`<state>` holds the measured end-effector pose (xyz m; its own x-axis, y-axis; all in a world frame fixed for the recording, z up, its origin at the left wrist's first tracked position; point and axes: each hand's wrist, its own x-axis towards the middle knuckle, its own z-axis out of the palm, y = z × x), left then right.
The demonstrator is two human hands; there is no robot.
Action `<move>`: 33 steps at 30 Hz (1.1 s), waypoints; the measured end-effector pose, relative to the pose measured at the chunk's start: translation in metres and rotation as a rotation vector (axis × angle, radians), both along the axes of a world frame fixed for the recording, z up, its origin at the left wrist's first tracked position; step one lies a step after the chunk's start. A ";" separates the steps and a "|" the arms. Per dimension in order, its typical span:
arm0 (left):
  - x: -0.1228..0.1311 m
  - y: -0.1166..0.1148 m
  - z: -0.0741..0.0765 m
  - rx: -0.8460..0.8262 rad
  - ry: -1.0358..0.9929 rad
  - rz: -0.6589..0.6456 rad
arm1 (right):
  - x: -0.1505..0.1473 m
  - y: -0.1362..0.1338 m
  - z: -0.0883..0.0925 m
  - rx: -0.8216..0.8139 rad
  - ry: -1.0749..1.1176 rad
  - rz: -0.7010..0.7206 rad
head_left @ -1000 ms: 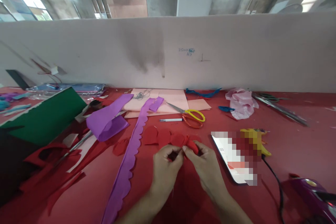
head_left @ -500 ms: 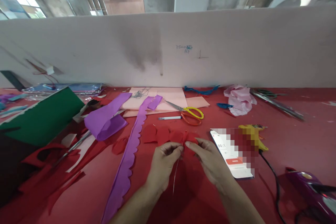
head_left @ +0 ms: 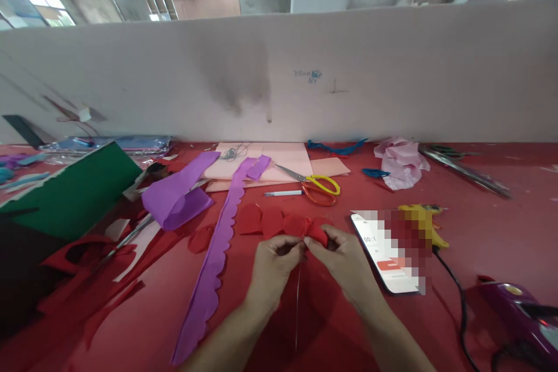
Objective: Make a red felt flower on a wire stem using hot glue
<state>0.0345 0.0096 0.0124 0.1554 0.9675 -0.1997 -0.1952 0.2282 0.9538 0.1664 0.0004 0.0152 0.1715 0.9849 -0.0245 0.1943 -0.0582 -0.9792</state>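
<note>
My left hand (head_left: 279, 261) is closed in a pinch at the base of a bunched red felt-like piece (head_left: 316, 235). From between the fingertips a thin pale wire (head_left: 297, 308) hangs down toward me. My right hand (head_left: 337, 253) pinches the same red piece from the other side, thumb against its lower edge. The fingertips of both hands nearly meet, and they hide how the wire joins the red piece. Just beyond lie several red petal-shaped cutouts (head_left: 272, 222) in a row. A long purple scalloped strip (head_left: 209, 279) stretches along the left of my left forearm.
Scissors (head_left: 318, 183) and a white pen (head_left: 283, 193) lie ahead. On the right are a phone (head_left: 383, 261), a yellow glue gun (head_left: 418, 221) with a black cord, and a purple device (head_left: 518, 308). Red scraps and a green board (head_left: 78, 186) are at left. A white partition (head_left: 174, 81) stands behind.
The wire has swung from a slant to nearly straight down, and more of it shows. The red piece shows more at my right fingers. Both hands stay nearly in place.
</note>
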 end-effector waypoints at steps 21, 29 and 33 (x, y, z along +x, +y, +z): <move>0.004 0.000 -0.004 -0.084 -0.088 0.026 | -0.007 0.001 0.004 -0.093 0.329 0.007; 0.005 -0.003 -0.005 -0.080 -0.113 0.054 | -0.005 0.001 0.004 -0.094 0.370 0.036; 0.005 -0.003 -0.005 -0.089 -0.119 0.033 | -0.006 0.001 0.006 -0.080 0.402 0.037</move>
